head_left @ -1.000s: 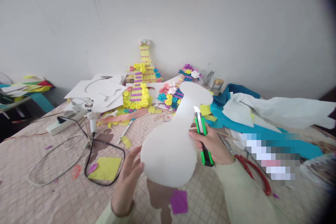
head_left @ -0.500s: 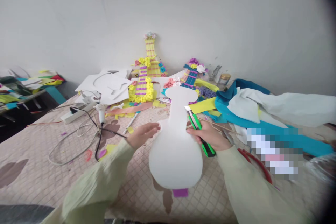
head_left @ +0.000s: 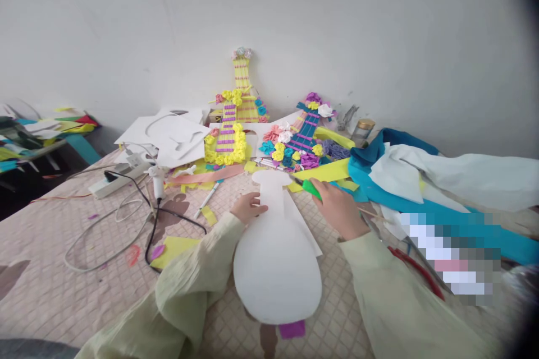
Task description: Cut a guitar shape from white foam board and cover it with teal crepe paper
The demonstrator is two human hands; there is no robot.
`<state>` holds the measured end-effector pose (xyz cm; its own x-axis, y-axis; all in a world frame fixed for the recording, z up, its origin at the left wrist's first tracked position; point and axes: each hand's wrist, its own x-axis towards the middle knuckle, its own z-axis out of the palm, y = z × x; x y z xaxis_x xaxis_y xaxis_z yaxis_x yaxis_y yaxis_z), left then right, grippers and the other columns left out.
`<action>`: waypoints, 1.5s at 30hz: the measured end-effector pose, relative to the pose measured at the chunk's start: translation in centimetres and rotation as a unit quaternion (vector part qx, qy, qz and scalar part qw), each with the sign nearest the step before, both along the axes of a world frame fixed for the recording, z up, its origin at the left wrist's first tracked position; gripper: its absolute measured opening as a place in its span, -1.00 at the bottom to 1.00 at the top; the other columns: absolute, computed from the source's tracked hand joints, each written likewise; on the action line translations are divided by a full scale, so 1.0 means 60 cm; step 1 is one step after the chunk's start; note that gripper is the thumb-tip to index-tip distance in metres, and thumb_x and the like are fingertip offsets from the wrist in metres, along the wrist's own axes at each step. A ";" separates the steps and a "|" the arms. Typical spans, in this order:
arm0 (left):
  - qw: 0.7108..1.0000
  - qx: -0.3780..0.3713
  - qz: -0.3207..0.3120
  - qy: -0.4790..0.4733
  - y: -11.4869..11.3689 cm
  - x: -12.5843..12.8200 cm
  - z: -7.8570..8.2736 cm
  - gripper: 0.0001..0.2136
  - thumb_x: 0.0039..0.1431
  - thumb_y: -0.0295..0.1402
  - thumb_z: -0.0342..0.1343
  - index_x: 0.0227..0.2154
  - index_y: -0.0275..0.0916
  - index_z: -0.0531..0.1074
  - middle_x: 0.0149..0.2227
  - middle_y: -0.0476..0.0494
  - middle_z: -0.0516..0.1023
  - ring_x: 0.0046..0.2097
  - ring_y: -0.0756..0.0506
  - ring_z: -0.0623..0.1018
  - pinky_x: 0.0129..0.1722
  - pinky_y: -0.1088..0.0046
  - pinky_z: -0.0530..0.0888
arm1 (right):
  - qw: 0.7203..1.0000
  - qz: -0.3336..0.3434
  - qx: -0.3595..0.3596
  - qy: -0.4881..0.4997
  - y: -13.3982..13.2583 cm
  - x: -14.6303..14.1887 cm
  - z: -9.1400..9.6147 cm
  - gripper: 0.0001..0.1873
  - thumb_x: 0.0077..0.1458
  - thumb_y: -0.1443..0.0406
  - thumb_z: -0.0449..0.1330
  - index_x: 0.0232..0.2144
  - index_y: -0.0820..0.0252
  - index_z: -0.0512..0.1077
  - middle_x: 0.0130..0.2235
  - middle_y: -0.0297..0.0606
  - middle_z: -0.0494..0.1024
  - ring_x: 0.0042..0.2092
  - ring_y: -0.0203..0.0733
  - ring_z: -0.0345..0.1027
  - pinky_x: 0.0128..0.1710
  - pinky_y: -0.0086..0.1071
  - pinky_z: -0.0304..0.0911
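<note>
A white guitar-shaped cutout (head_left: 278, 269) lies on the table in front of me, its narrow neck pointing away. My left hand (head_left: 249, 208) is at the left edge of the neck, fingers bent and fingertips holding it. My right hand (head_left: 343, 210) is closed round a green utility knife (head_left: 310, 188). The knife's tip points left, close to the right end of the cutout's wide head; whether it touches is too blurred to tell. Another white sheet (head_left: 302, 221) shows beyond the neck's right side. A purple scrap (head_left: 292, 329) sticks out at the cutout's near edge.
Flower-trimmed yellow (head_left: 227, 134) and blue (head_left: 305, 134) guitar shapes stand by the wall. To the left are a glue gun (head_left: 156, 182), a power strip (head_left: 120, 179) and loose cables. Red-handled scissors (head_left: 416, 272) and blue cloth-like material (head_left: 484, 230) lie right.
The cutout has gone from raised in my hands to lying on the table. My right hand has left its edge and turned the knife leftward, toward the head.
</note>
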<state>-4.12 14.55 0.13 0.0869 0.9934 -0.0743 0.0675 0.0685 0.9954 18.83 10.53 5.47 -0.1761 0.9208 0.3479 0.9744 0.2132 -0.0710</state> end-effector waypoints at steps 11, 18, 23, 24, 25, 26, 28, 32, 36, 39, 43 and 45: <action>0.979 0.130 -0.067 0.141 -0.031 0.006 0.082 -0.50 -0.23 -0.21 0.23 -0.14 -0.25 0.38 -0.16 -0.21 0.42 -0.17 -0.11 0.41 -0.23 0.37 0.39 | 0.789 0.136 -0.345 0.490 -0.013 -0.044 0.002 -0.67 0.05 0.11 0.02 -0.22 0.21 0.30 -0.55 -0.42 0.29 -0.62 -0.43 0.10 -0.66 -0.51 0.00; 0.991 0.070 -0.109 0.042 -0.035 0.047 0.086 -0.67 -0.20 -0.14 0.20 -0.45 -0.34 0.47 -0.55 -0.01 0.36 -0.46 0.05 0.32 -0.40 0.50 0.29 | 0.660 0.157 -0.433 0.594 -0.032 -0.052 -0.002 -0.70 -0.01 0.16 0.13 -0.24 0.22 0.31 -0.55 -0.46 0.23 -0.64 -0.51 0.04 -0.70 -0.57 -0.09; 0.994 0.077 -0.077 -0.004 -0.033 0.061 0.084 -0.71 -0.27 -0.18 0.24 -0.69 -0.32 0.34 -0.68 0.08 0.24 -0.57 0.11 0.21 -0.55 0.55 0.15 | 0.634 0.145 -0.464 0.601 -0.034 -0.052 -0.011 -0.73 0.00 0.19 0.13 -0.25 0.21 0.31 -0.56 -0.48 0.19 -0.66 -0.52 0.01 -0.73 -0.57 -0.11; 0.995 0.068 -0.072 -0.015 -0.032 0.061 0.084 -0.71 -0.29 -0.18 0.25 -0.69 -0.32 0.34 -0.68 0.07 0.26 -0.57 0.11 0.22 -0.55 0.56 0.16 | 0.630 0.140 -0.468 0.604 -0.035 -0.051 -0.012 -0.73 0.00 0.19 0.13 -0.25 0.21 0.31 -0.56 -0.48 0.19 -0.66 -0.53 0.01 -0.73 -0.58 -0.12; 0.996 0.057 -0.068 -0.026 -0.031 0.060 0.085 -0.71 -0.31 -0.18 0.25 -0.68 -0.32 0.36 -0.67 0.05 0.29 -0.57 0.10 0.24 -0.55 0.56 0.17 | 0.625 0.135 -0.474 0.606 -0.035 -0.050 -0.012 -0.74 0.00 0.19 0.13 -0.25 0.21 0.31 -0.56 -0.49 0.18 -0.66 -0.53 0.00 -0.73 -0.58 -0.12; 0.996 0.047 -0.062 -0.035 -0.029 0.059 0.085 -0.71 -0.32 -0.18 0.26 -0.66 -0.32 0.38 -0.65 0.03 0.33 -0.56 0.10 0.26 -0.55 0.56 0.19 | 0.618 0.131 -0.481 0.608 -0.036 -0.049 -0.013 -0.74 0.00 0.20 0.13 -0.26 0.21 0.31 -0.57 -0.49 0.18 -0.67 -0.54 0.00 -0.73 -0.59 -0.13; 0.998 0.037 -0.044 -0.037 -0.024 0.056 0.083 -0.71 -0.32 -0.17 0.25 -0.62 -0.32 0.43 -0.60 -0.02 0.40 -0.53 0.08 0.30 -0.53 0.56 0.23 | 0.603 0.129 -0.502 0.607 -0.037 -0.046 -0.015 -0.75 0.00 0.20 0.13 -0.26 0.21 0.32 -0.58 -0.49 0.18 -0.68 -0.55 -0.01 -0.73 -0.60 -0.13; 0.998 0.063 0.023 0.013 -0.005 0.036 0.080 -0.68 -0.26 -0.09 0.18 -0.60 -0.30 0.45 -0.56 -0.05 0.42 -0.54 0.08 0.33 -0.53 0.55 0.28 | 0.586 0.142 -0.523 0.602 -0.039 -0.039 -0.021 -0.76 0.02 0.22 0.12 -0.25 0.20 0.32 -0.58 -0.49 0.19 -0.69 -0.56 -0.02 -0.73 -0.61 -0.11; 0.986 0.102 0.109 0.077 0.026 -0.027 0.103 -0.70 -0.21 -0.09 0.15 -0.66 -0.27 0.40 -0.67 0.03 0.30 -0.57 0.06 0.30 -0.53 0.53 0.26 | 0.583 0.146 -0.528 0.601 -0.039 -0.031 -0.027 -0.75 0.01 0.22 0.13 -0.24 0.21 0.33 -0.58 -0.49 0.20 -0.68 -0.56 0.00 -0.73 -0.61 -0.10; 0.957 0.132 0.189 0.177 0.050 -0.102 0.134 -0.79 -0.28 -0.23 0.23 -0.71 -0.26 0.39 -0.67 -0.01 0.31 -0.43 -0.06 0.37 -0.44 0.47 0.27 | 0.586 0.134 -0.520 0.607 -0.037 -0.025 -0.031 -0.75 0.01 0.22 0.13 -0.24 0.20 0.33 -0.57 -0.50 0.19 -0.68 -0.57 0.00 -0.74 -0.62 -0.11; 0.793 0.176 0.214 0.542 0.070 -0.176 0.152 -0.78 -0.05 -0.22 0.06 -0.62 -0.25 0.46 -0.42 -0.19 0.46 -0.21 -0.22 0.42 -0.26 0.30 0.32 | 0.587 0.120 -0.511 0.617 -0.033 -0.019 -0.034 -0.77 0.00 0.21 0.14 -0.26 0.19 0.33 -0.59 -0.51 0.18 -0.69 -0.57 -0.02 -0.74 -0.62 -0.11; 0.776 0.240 0.172 0.557 0.069 -0.179 0.148 -0.77 -0.06 -0.31 0.08 -0.31 -0.22 0.48 -0.14 -0.22 0.41 -0.08 -0.24 0.37 -0.14 0.25 0.32 | 0.586 0.119 -0.513 0.616 -0.033 -0.018 -0.036 -0.76 -0.01 0.21 0.14 -0.27 0.19 0.33 -0.59 -0.51 0.17 -0.70 -0.57 -0.02 -0.74 -0.62 -0.10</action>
<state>-14.86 18.67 8.98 -0.0416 0.8798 0.4735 0.9649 -0.0877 0.2476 17.73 8.57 3.34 -0.5382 0.7577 -0.3691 0.0000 -0.4379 -0.8990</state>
